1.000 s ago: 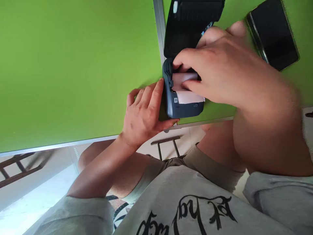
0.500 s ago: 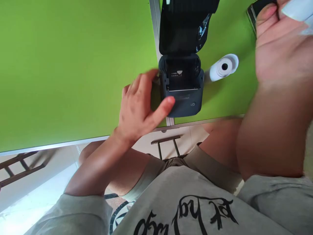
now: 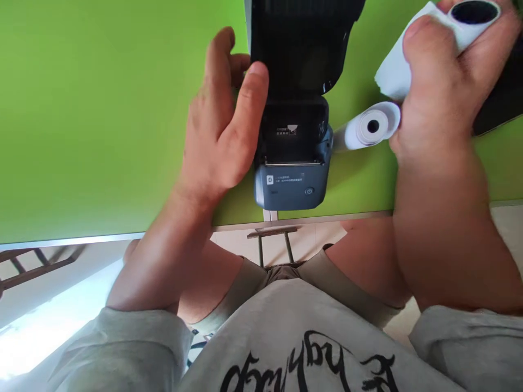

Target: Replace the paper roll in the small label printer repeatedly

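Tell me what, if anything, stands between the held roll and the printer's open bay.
The loose roll lies on the table between the right hand and the printer. The held roll looks raised, so it could probably pass above. The lid is open, the left hand at its left.

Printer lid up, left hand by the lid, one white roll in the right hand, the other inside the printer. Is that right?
One thing is wrong: the head view shows the other roll on the green table beside the printer, not inside it. The rest stands.
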### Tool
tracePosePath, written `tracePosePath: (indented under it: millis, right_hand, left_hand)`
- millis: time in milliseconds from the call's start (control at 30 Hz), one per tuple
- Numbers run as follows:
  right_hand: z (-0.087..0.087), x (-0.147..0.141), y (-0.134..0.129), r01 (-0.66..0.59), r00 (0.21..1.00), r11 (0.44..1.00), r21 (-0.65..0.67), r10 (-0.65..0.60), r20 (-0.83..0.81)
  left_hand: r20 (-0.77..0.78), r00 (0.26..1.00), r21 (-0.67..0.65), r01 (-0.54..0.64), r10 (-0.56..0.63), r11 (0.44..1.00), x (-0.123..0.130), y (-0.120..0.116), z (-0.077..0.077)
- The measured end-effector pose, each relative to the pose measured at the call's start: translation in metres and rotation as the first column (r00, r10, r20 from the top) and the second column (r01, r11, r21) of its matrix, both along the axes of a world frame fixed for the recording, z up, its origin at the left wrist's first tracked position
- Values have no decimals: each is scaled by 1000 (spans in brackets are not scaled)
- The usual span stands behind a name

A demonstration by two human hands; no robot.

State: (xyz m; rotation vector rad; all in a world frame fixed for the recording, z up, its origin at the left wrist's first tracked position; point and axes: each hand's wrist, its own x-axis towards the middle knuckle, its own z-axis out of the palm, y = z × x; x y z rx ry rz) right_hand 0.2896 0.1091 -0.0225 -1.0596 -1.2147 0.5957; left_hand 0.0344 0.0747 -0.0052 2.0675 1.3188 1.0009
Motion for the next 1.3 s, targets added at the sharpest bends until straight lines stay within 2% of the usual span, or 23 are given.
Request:
tracePosePath:
  millis: [33,67,267,433,533,667,800,1033,1167,1300]
  right_hand:
    - [2,-1,-1,-6,999,1000,1,6,36]
    - [3,-1,0,-6,998,1000,5,6,66]
    - [-5,1,2,43,977,999,-15,-39,208]
    - [3,0,-8,25,940,995,-92,8,342]
    - [6,-3,-11,42,904,995,-88,0,427]
    - [4,-8,-10,88,897,996,-33,-64,437]
    - [4,-8,-10,88,885,995,-52,-54,463]
    - [6,-3,-14,87,841,990,-111,-13,540]
    - [3,3,-15,31,852,999,-31,-11,523]
    - [-3,10,-14,-71,906,997,7,62,419]
  left_hand:
    - [19,999,-136,42,-40,990,-1,-1,4]
    - [17,999,-196,46,-44,979,-1,-2,8]
    - [49,999,-293,12,2,956,1,-4,14]
    - [58,997,-307,-25,45,951,4,-7,16]
    - [26,999,-342,-29,40,939,4,-7,17]
    - [38,999,-312,-7,20,950,3,-5,15]
    - [16,999,-282,-22,28,959,2,-7,18]
    - [-25,997,-315,-75,71,946,4,-11,20]
    - [-47,999,-290,-34,21,956,3,-11,17]
    - [-47,999,-276,-10,-3,961,3,-10,18]
